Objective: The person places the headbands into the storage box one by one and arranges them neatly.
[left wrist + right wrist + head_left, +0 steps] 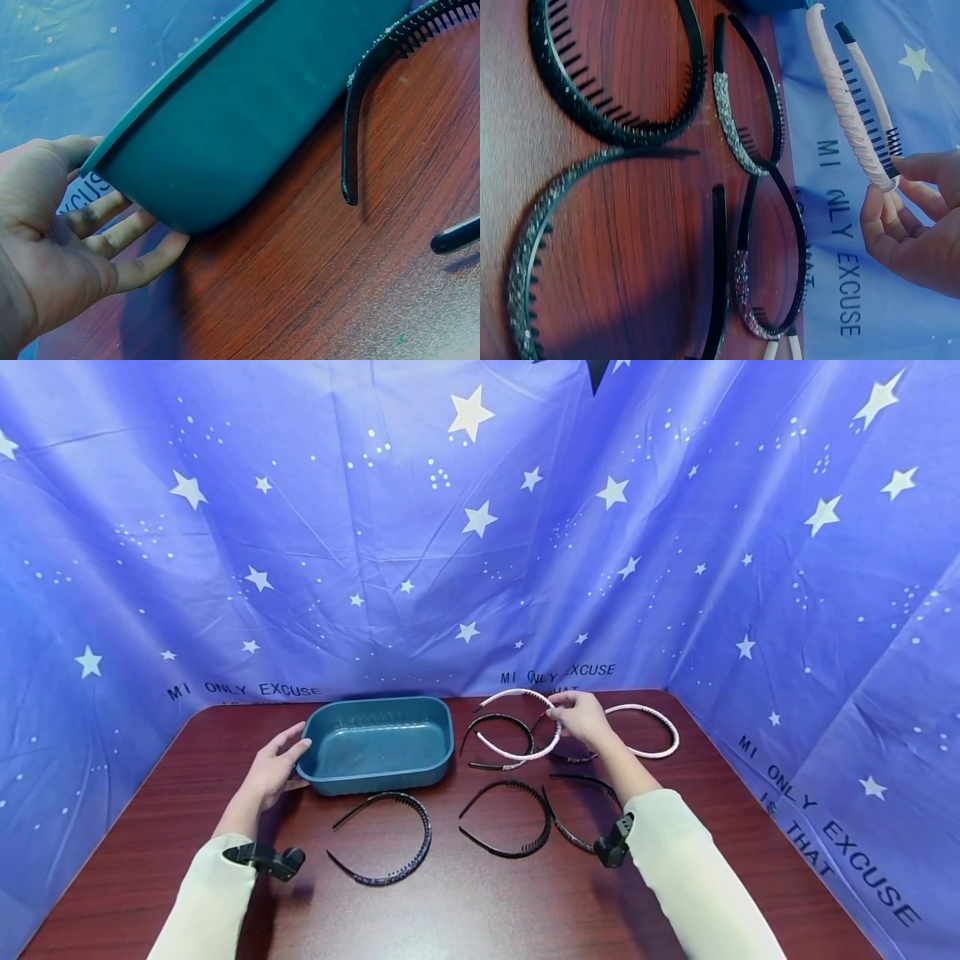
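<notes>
My right hand (581, 720) pinches a pale pink toothed headband (847, 105) at the middle of its arc. In the head view it overlaps a dark headband (517, 720) with a glittery end. At the left, my left hand (272, 766) holds the end of a teal plastic basin (375, 781), its thumb over the rim and its fingers against the outer wall and underside. The inside of the basin shows nothing in it. Another pale headband (677, 739) lies to the right of my right hand, partly hidden by the wrist.
Nearer on the wooden table (480, 910) lie a blue-black headband (420, 856), a black headband (546, 831) and a glittery dark one (562, 831) under the right forearm. One more glittery headband (744, 300) lies below the right hand. A starry blue curtain (405, 543) stands behind.
</notes>
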The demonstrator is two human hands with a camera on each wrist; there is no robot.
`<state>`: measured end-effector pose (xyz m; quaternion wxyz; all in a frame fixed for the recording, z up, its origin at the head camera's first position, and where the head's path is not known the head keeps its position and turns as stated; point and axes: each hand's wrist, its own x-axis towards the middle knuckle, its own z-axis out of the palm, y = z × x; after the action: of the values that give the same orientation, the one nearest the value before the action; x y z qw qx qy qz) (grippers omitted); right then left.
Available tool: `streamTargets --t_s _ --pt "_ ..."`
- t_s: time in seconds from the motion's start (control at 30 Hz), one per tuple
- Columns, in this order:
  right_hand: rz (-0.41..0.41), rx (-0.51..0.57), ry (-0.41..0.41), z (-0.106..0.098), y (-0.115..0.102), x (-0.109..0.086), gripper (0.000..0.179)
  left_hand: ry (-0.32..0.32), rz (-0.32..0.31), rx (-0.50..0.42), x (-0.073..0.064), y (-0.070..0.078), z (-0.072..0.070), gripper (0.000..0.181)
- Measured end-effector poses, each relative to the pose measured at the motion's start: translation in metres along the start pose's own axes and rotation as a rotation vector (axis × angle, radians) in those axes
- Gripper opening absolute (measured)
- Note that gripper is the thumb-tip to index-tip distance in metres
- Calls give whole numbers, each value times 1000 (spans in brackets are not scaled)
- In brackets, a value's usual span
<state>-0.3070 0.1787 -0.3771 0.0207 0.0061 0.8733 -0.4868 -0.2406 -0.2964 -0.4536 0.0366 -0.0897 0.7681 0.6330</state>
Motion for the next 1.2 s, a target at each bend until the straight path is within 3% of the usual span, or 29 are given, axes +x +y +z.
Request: streamTargets --t_s 0.7,1.2 --pt "10 94 -27 42 -22 -2 30 0 -8 -26 -2 2 3 63" --pt "-5 123 -23 52 -32 -1 30 10 -9 -23 -2 3 2 63"
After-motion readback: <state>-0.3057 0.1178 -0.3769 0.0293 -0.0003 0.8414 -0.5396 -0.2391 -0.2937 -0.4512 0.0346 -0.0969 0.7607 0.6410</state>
